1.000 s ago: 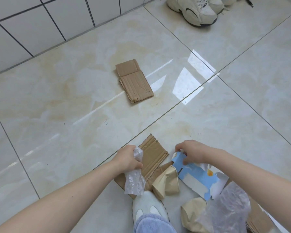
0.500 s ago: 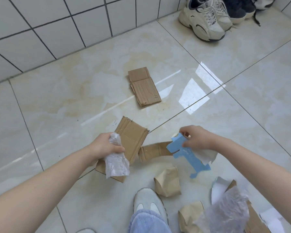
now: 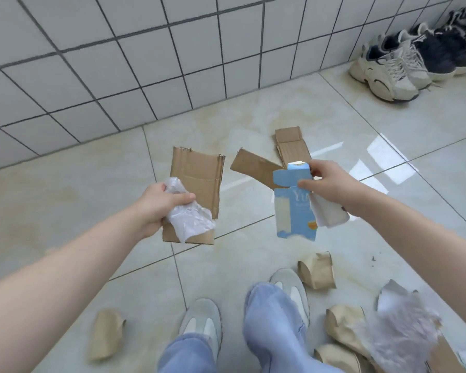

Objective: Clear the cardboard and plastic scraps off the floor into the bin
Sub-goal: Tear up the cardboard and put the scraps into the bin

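Pinching hard, the left hand (image 3: 159, 205) has its fingers (image 3: 182, 198) closed around a crumpled wad of clear plastic film (image 3: 190, 218) and, behind it, a flat rectangular sheet of brown corrugated cardboard (image 3: 197, 181). The right hand (image 3: 327, 181) has its fingers clamped on a torn light-blue printed carton (image 3: 293, 211), with a long brown cardboard strip (image 3: 256, 166) and a white paper scrap (image 3: 330, 214) in the same hold. Both bundles hang in the air above the glossy cream floor tiles (image 3: 65, 189).

No bin shows in view. For the carry, I judge it best to keep both grips tight, since the slippery film and the loose white scrap look likeliest to slide out.

Much is left: a folded brown cardboard piece (image 3: 292, 146) near the wall, curled tan paper scraps (image 3: 318, 270) by the feet, and a blurred clear plastic sheet (image 3: 401, 335) at lower right.
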The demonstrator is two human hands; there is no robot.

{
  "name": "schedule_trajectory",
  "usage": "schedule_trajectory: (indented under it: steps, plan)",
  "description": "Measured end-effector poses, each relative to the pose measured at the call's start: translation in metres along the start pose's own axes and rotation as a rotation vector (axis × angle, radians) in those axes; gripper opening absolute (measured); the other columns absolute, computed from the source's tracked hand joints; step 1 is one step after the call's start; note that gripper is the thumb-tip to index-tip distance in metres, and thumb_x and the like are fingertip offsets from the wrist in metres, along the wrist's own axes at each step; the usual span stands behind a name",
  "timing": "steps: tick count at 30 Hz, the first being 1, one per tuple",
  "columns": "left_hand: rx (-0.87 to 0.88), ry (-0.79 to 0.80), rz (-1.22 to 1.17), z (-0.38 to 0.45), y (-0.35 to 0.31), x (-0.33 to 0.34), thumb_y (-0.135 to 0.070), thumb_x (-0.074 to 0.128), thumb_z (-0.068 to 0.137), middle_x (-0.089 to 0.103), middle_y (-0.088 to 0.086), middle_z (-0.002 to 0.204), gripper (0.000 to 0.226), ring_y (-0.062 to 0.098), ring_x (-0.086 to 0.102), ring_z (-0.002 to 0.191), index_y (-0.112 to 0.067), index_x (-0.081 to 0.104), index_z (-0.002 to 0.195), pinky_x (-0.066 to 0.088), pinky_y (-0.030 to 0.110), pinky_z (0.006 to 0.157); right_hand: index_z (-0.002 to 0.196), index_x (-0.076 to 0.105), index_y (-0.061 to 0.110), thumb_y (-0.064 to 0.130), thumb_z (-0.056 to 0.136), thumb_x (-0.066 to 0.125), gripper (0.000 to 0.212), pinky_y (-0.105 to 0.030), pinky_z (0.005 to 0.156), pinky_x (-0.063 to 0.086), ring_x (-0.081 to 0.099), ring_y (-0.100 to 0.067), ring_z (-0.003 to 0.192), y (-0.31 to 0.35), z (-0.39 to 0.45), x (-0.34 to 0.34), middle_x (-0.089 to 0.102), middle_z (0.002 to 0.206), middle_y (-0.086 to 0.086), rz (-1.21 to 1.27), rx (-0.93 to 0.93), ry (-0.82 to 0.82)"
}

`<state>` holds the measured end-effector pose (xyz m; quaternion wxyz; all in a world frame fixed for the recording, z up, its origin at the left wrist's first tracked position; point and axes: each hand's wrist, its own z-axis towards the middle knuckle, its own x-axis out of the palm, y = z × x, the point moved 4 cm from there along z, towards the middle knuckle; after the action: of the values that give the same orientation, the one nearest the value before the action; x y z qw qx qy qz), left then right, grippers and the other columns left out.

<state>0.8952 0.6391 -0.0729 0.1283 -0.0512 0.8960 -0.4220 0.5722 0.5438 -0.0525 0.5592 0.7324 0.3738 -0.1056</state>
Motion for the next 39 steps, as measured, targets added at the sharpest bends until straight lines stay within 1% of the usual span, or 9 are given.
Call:
schedule_trajectory:
  steps: [8,12,19,26,27,29,31,35,39]
  plan:
    - [0.16,-0.168,-0.218,-0.118,-0.026,-0.096,-0.006,0.068,0.086,0.064,0.012,0.085,0.024,0.023,0.067,0.073,-0.001,0.054,0.104,0.058,0.024,0.055,0.096,0.062,0.018,0.01,0.088,0.058,0.012,-0.028,0.063,0.046,0.058,-0.019,0.069,0.165,-0.06,0.012,0.062,0.084,0.0,-0.028,-0.196,0.057]
    - [0.196,-0.304,-0.298,-0.176,-0.015,-0.157,-0.005,0.067,0.086,0.064,0.011,0.083,0.024,0.022,0.066,0.071,-0.001,0.053,0.106,0.058,0.024,0.054,0.1,0.063,0.012,0.01,0.085,0.059,0.015,-0.029,0.063,0.047,0.058,-0.019,0.069,0.245,-0.09,0.036,0.064,0.091,-0.008,-0.087,-0.335,0.116]
    - [0.234,-0.534,-0.376,-0.265,0.029,-0.25,-0.006,0.07,0.084,0.064,0.012,0.087,0.032,0.023,0.066,0.072,-0.001,0.053,0.111,0.058,0.026,0.054,0.101,0.062,0.012,0.012,0.082,0.056,0.019,-0.032,0.065,0.048,0.059,-0.022,0.072,0.353,-0.144,0.124,0.066,0.107,-0.015,-0.191,-0.541,0.313]
    - [0.207,-0.784,-0.383,-0.333,0.093,-0.335,-0.012,0.074,0.081,0.067,0.018,0.1,0.031,0.024,0.067,0.073,-0.001,0.059,0.105,0.055,0.031,0.06,0.1,0.061,0.008,0.009,0.084,0.055,0.018,-0.028,0.067,0.048,0.057,-0.021,0.076,0.417,-0.201,0.238,0.064,0.094,-0.008,-0.331,-0.695,0.509]
    - [0.196,-0.825,-0.387,-0.343,0.105,-0.347,-0.017,0.075,0.081,0.065,0.019,0.108,0.033,0.025,0.066,0.079,-0.004,0.058,0.106,0.055,0.034,0.067,0.099,0.061,0.01,0.01,0.084,0.056,0.016,-0.028,0.067,0.049,0.058,-0.02,0.076,0.425,-0.208,0.255,0.064,0.093,-0.006,-0.345,-0.709,0.536]
    - [0.13,-0.923,-0.376,-0.359,0.136,-0.372,-0.041,0.081,0.07,0.057,0.01,0.127,0.071,0.027,0.063,0.101,-0.006,0.051,0.124,0.053,0.044,0.086,0.097,0.061,0.012,0.011,0.083,0.056,0.014,-0.027,0.065,0.049,0.058,-0.019,0.074,0.437,-0.22,0.287,0.063,0.09,-0.004,-0.363,-0.723,0.575]
    - [0.047,-1.023,-0.356,-0.368,0.167,-0.393,-0.056,0.081,0.059,0.059,0.009,0.127,0.091,0.029,0.062,0.106,-0.008,0.049,0.129,0.052,0.046,0.089,0.1,0.061,0.009,0.011,0.082,0.056,0.018,-0.027,0.063,0.048,0.058,-0.02,0.072,0.445,-0.229,0.318,0.063,0.089,-0.005,-0.362,-0.717,0.622]
    - [-0.081,-1.213,-0.305,-0.382,0.217,-0.412,-0.02,0.064,0.087,0.06,0.009,0.084,0.024,0.028,0.058,0.08,-0.004,0.056,0.103,0.044,0.032,0.067,0.1,0.062,0.005,0.009,0.083,0.054,0.02,-0.028,0.058,0.047,0.058,-0.021,0.066,0.449,-0.245,0.375,0.06,0.082,-0.006,-0.348,-0.668,0.743]
    - [-0.25,-1.291,-0.113,-0.388,0.252,-0.426,-0.021,0.057,0.09,0.063,0.026,0.108,0.025,0.04,0.058,0.099,0.0,0.059,0.103,0.044,0.041,0.079,0.091,0.058,0.0,0.009,0.081,0.052,0.015,-0.03,0.057,0.043,0.052,-0.024,0.063,0.444,-0.252,0.421,0.054,0.077,-0.011,-0.438,-0.63,0.84]
